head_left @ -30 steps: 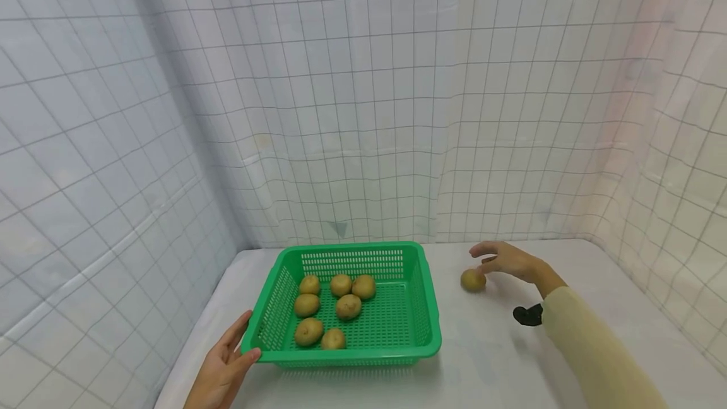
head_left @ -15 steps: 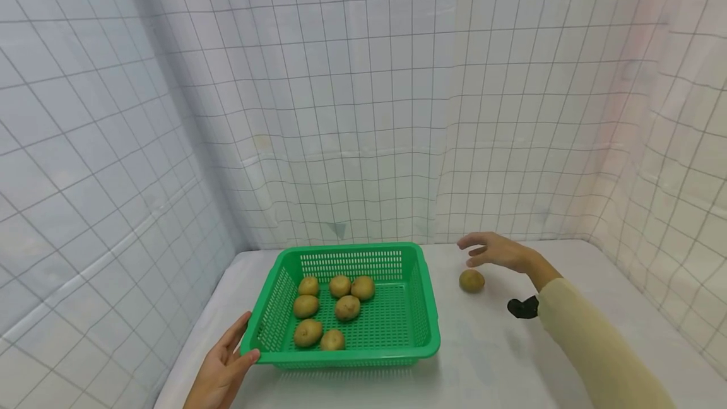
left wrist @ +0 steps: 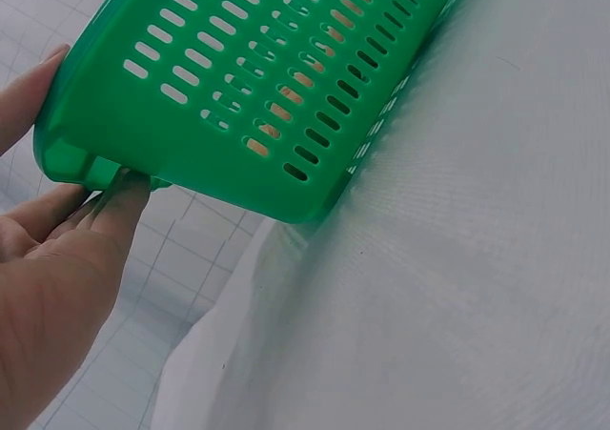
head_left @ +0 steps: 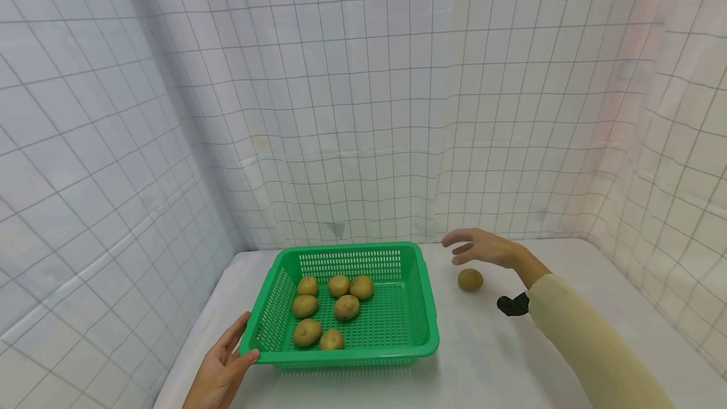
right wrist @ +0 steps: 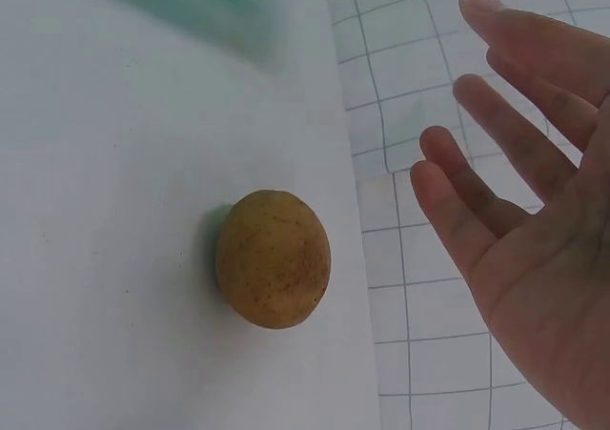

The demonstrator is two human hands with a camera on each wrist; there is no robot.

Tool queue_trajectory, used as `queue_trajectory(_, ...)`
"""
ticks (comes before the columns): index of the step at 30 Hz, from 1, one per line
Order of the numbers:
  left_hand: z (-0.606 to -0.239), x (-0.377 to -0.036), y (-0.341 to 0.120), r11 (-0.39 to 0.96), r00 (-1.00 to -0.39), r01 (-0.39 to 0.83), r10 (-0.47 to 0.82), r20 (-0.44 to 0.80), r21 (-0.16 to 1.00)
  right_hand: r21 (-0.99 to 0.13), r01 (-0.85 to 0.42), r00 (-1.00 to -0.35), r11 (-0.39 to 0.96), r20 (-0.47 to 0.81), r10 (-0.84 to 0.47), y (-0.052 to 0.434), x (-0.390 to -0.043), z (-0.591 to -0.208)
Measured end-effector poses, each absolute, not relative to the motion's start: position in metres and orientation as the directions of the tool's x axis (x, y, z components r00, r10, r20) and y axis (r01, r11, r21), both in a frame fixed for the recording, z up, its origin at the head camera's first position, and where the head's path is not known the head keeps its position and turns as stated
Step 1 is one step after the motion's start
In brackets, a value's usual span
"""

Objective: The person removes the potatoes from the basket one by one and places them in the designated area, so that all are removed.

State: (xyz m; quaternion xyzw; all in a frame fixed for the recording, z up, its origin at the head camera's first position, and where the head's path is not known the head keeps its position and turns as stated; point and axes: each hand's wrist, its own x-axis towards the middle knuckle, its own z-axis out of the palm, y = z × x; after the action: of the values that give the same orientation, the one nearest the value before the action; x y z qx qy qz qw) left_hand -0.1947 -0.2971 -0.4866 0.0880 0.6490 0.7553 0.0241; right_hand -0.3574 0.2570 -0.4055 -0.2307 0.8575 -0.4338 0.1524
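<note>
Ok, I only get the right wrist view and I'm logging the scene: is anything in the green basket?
Observer: Yes, the green basket holds seven potatoes.
Operator: Is anyone holding it?
Observer: The left hand grips its near left corner, thumb on the rim.
Operator: And my loose potato?
Observer: The loose potato lies on the table right of the basket, with the open right hand above it, not touching.
</note>
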Motion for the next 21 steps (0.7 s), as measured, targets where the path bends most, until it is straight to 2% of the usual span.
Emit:
queue_trajectory(8,-0.486,-0.194,-0.298,-0.137,-0.986,0.061,0.149,0.081,0.989,-0.817,-0.26,-0.843,0.515,-0.067,-0.533,0.241,-0.359,-0.402)
queue_trajectory(21,-0.486,-0.194,-0.299,-0.147,-0.983,0.07,0.156,0.093,0.987,-0.814,-0.345,-0.792,0.468,-0.015,-0.61,0.213,-0.36,-0.388)
